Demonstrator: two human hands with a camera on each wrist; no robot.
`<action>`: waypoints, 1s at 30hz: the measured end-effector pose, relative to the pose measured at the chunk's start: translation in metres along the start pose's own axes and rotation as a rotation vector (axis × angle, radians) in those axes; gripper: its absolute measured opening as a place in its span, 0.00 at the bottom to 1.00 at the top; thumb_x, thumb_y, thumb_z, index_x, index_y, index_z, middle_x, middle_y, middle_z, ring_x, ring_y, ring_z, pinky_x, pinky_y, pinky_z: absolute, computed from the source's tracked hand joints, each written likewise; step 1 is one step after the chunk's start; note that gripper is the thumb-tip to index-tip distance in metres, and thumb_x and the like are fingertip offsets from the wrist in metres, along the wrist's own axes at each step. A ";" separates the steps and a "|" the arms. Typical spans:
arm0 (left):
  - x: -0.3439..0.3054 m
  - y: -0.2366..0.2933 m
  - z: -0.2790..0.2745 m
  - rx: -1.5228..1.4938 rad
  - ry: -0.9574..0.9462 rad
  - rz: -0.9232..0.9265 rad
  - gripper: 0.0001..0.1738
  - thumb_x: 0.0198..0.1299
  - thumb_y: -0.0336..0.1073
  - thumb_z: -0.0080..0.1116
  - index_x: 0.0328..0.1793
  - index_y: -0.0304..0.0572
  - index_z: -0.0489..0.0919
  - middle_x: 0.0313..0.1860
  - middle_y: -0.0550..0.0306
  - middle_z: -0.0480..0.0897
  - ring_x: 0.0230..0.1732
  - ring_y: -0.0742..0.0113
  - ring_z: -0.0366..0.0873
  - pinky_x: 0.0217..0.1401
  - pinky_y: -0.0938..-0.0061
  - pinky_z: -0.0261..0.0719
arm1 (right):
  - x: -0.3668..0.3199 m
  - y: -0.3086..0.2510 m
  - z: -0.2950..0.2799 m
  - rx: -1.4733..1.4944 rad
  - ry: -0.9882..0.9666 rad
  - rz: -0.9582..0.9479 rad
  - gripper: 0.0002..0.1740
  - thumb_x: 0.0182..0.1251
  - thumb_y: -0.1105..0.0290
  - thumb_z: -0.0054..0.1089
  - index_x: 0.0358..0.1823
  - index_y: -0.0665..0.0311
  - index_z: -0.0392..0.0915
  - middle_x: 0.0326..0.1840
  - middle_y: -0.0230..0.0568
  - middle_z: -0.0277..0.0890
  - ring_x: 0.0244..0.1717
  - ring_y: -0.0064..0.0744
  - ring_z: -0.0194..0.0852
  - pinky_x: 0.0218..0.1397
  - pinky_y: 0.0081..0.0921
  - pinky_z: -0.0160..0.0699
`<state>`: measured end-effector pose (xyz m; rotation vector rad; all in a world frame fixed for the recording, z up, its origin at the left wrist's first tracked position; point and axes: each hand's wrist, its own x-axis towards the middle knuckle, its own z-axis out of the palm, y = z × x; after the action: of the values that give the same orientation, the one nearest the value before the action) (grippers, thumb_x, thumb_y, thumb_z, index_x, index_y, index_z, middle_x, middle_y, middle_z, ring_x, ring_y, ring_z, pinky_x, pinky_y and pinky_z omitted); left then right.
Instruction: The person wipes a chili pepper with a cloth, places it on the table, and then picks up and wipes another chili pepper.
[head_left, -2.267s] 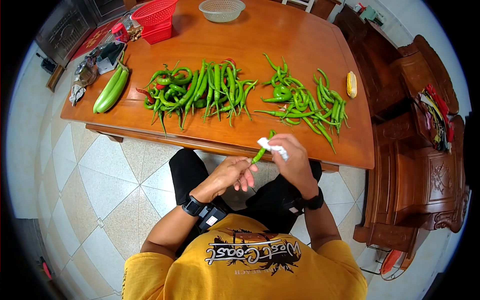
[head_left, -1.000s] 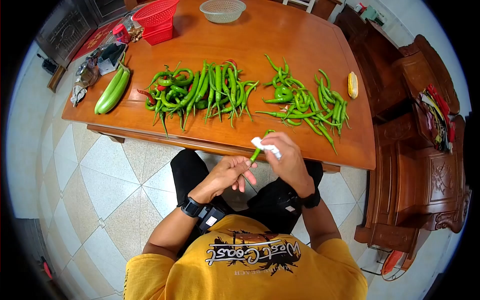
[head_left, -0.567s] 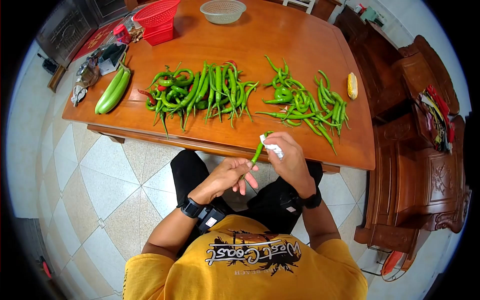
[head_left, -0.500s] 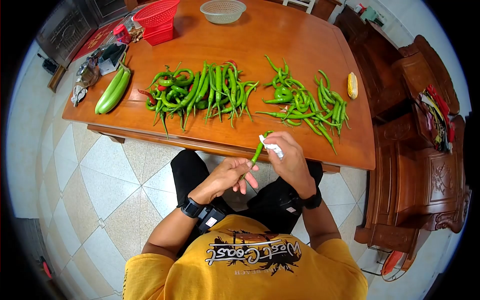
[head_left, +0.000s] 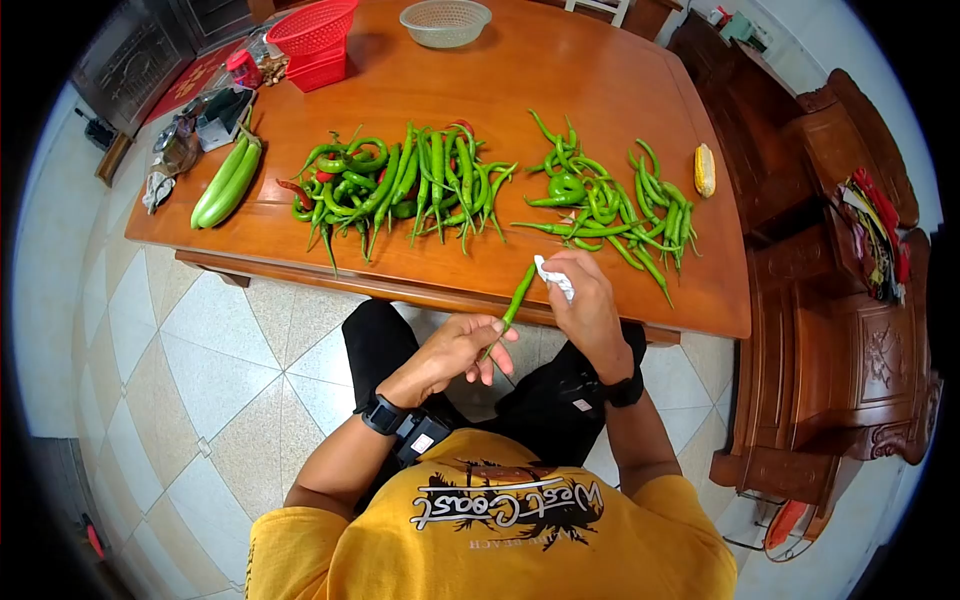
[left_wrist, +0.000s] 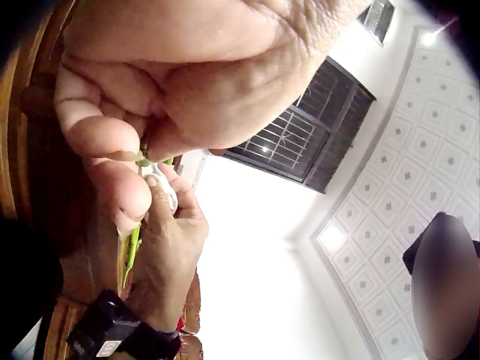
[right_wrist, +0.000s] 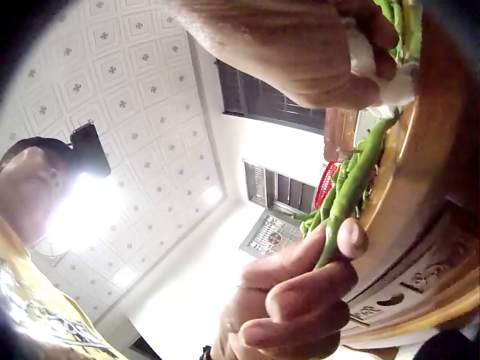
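In the head view, my left hand (head_left: 462,348) pinches the lower end of a long green chili pepper (head_left: 519,294) between thumb and fingers, over my lap at the table's front edge. My right hand (head_left: 590,310) holds a crumpled white tissue (head_left: 556,280) right at the pepper's upper end. Seen from the right wrist, the pepper (right_wrist: 356,176) runs slantwise from the left hand's fingertips up to the tissue (right_wrist: 396,90). The left wrist view has the left palm (left_wrist: 180,82) close up, hiding most of the pepper, with the right hand (left_wrist: 169,251) beyond it.
On the wooden table (head_left: 420,285) lie a large heap of green and red peppers (head_left: 400,185) and a smaller green pile (head_left: 600,200). Light green eggplants (head_left: 226,182) lie at left, a corn cob (head_left: 705,171) at right. Red baskets (head_left: 315,45) and a pale basket (head_left: 445,24) stand behind.
The right hand and tissue have slid along the pepper to its upper end and shifted right, uncovering more of the pepper. The left hand keeps its grip almost in place.
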<state>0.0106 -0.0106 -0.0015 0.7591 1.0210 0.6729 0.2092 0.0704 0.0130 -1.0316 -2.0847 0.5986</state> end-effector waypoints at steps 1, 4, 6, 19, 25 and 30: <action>0.000 0.001 0.000 -0.004 0.002 0.000 0.20 0.78 0.44 0.41 0.54 0.36 0.77 0.29 0.54 0.85 0.19 0.76 0.77 0.19 0.85 0.69 | 0.000 -0.003 -0.002 0.016 -0.017 -0.005 0.13 0.56 0.85 0.59 0.44 0.70 0.79 0.46 0.49 0.77 0.48 0.49 0.79 0.52 0.34 0.77; -0.001 0.002 -0.002 -0.032 0.011 -0.020 0.20 0.78 0.44 0.40 0.53 0.36 0.78 0.29 0.55 0.84 0.19 0.76 0.76 0.18 0.85 0.69 | -0.004 -0.014 -0.003 0.133 -0.125 -0.039 0.13 0.56 0.85 0.60 0.43 0.70 0.79 0.46 0.48 0.77 0.48 0.48 0.79 0.52 0.33 0.77; 0.000 0.001 -0.003 -0.032 0.008 -0.005 0.20 0.78 0.44 0.40 0.52 0.36 0.78 0.29 0.55 0.84 0.18 0.76 0.76 0.18 0.85 0.69 | -0.009 -0.028 -0.003 0.211 -0.215 -0.063 0.13 0.57 0.83 0.61 0.44 0.69 0.79 0.47 0.47 0.77 0.48 0.46 0.79 0.53 0.33 0.77; 0.000 -0.002 -0.009 -0.080 0.045 -0.033 0.21 0.77 0.43 0.43 0.60 0.33 0.77 0.28 0.58 0.83 0.18 0.77 0.76 0.17 0.87 0.70 | 0.006 -0.005 0.003 0.041 -0.063 -0.048 0.13 0.56 0.85 0.59 0.44 0.70 0.79 0.46 0.48 0.76 0.47 0.50 0.79 0.50 0.33 0.78; -0.002 -0.002 -0.007 -0.066 0.068 0.021 0.19 0.76 0.41 0.45 0.59 0.32 0.77 0.32 0.55 0.84 0.20 0.78 0.76 0.17 0.87 0.70 | -0.008 -0.024 0.007 0.219 -0.225 -0.059 0.13 0.57 0.84 0.59 0.44 0.69 0.79 0.46 0.48 0.77 0.48 0.47 0.79 0.53 0.32 0.77; -0.001 -0.003 -0.007 -0.069 0.069 0.015 0.19 0.76 0.40 0.45 0.58 0.32 0.77 0.33 0.54 0.84 0.20 0.77 0.76 0.18 0.87 0.70 | -0.008 -0.028 0.009 0.242 -0.299 -0.092 0.13 0.57 0.84 0.60 0.44 0.70 0.79 0.46 0.48 0.77 0.48 0.48 0.79 0.52 0.34 0.77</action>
<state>0.0037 -0.0116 -0.0055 0.6876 1.0503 0.7483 0.1922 0.0470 0.0220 -0.7395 -2.2314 0.9804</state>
